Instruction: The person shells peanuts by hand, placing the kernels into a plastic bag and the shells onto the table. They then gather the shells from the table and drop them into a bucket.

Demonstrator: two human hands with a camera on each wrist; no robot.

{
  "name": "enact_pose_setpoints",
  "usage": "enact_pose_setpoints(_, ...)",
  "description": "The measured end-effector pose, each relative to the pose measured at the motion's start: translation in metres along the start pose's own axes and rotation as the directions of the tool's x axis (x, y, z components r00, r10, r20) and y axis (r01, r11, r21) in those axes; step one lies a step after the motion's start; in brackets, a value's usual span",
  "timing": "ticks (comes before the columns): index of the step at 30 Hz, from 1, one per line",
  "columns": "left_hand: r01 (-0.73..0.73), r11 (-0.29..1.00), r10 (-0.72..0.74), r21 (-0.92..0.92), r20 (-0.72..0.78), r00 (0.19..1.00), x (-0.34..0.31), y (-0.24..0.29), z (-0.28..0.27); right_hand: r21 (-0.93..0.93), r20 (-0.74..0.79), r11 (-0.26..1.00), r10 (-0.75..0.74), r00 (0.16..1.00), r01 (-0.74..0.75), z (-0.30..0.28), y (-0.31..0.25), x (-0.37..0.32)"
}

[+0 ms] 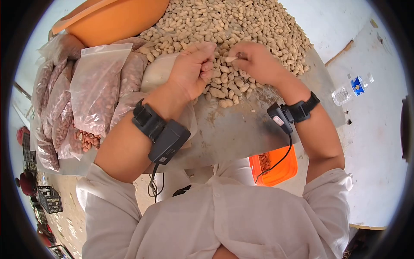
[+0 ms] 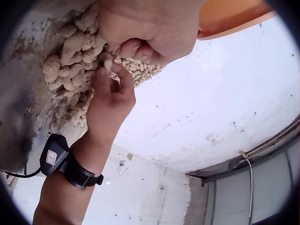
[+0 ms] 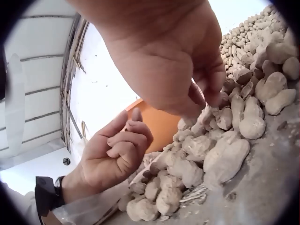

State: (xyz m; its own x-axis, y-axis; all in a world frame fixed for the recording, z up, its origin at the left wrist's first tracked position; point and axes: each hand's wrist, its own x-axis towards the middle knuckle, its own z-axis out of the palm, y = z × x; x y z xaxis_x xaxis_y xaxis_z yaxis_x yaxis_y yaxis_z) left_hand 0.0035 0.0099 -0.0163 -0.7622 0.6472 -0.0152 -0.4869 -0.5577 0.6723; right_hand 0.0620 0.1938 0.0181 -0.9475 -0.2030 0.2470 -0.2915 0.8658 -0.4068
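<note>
My right hand pinches a pale peanut between thumb and fingertips, over the near edge of the pile of unshelled peanuts. In the left wrist view the peanut pokes out beyond the thumb tip. Close on its left, my left hand has its fingers curled in toward the palm. The right wrist view shows the left hand with thumb and forefinger raised near each other and a small dark red spot between the fingers; I cannot tell what its palm holds. Loose peanuts lie just below both hands.
Clear bags of reddish kernels crowd the table's left side, with loose kernels beside them. An orange basin stands behind. Below the metal table is an orange container. A plastic bottle appears at the right.
</note>
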Motion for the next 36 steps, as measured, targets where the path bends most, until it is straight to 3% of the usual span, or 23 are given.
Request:
enact_pose_setpoints(3, -0.044, 0.997, 0.044, 0.057, -0.001, 0.999, -0.002, -0.003, 0.004, 0.554, -0.068, 0.831, 0.110, 0.992, -0.054, 0.000, -0.010, -0.002)
enact_pose_setpoints(6, -0.099, 0.991, 0.097, 0.093, 0.028, 0.995, -0.006, -0.004, 0.008, 0.909, -0.101, 0.417, 0.249, 0.963, -0.012, 0.011, -0.020, -0.004)
enact_pose_setpoints(10, -0.130, 0.980, 0.125, 0.153, 0.042, 0.991, -0.009, -0.002, 0.013, 0.974, -0.104, 0.215, 0.160, 0.982, 0.068, 0.026, -0.016, -0.001)
enact_pose_setpoints(14, -0.157, 0.950, 0.146, 0.271, 0.060, 0.987, -0.009, -0.004, 0.014, 0.986, -0.073, 0.160, 0.174, 0.982, 0.045, 0.026, -0.017, -0.004)
enact_pose_setpoints(20, -0.210, 0.905, 0.222, 0.371, 0.009, 0.975, -0.009, -0.007, 0.016, 0.978, -0.062, 0.207, 0.242, 0.968, 0.011, 0.030, -0.021, -0.009)
enact_pose_setpoints(23, -0.205, 0.896, 0.206, 0.395, 0.041, 0.978, -0.011, -0.006, 0.015, 0.955, -0.046, 0.297, 0.243, 0.969, -0.029, 0.034, -0.015, -0.010)
enact_pose_setpoints(26, -0.255, 0.805, 0.280, 0.537, 0.035, 0.959, -0.011, -0.008, 0.020, 0.908, -0.086, 0.418, 0.270, 0.959, -0.036, 0.035, -0.020, -0.010)
enact_pose_setpoints(32, -0.297, 0.698, 0.334, 0.651, 0.072, 0.940, -0.005, -0.013, 0.011, 0.731, -0.123, 0.673, 0.289, 0.949, -0.110, 0.037, -0.031, -0.012)
enact_pose_setpoints(36, -0.338, 0.677, 0.383, 0.654, 0.080, 0.920, -0.004, -0.018, 0.009, 0.735, -0.163, 0.671, 0.317, 0.934, -0.099, 0.043, -0.031, -0.011)
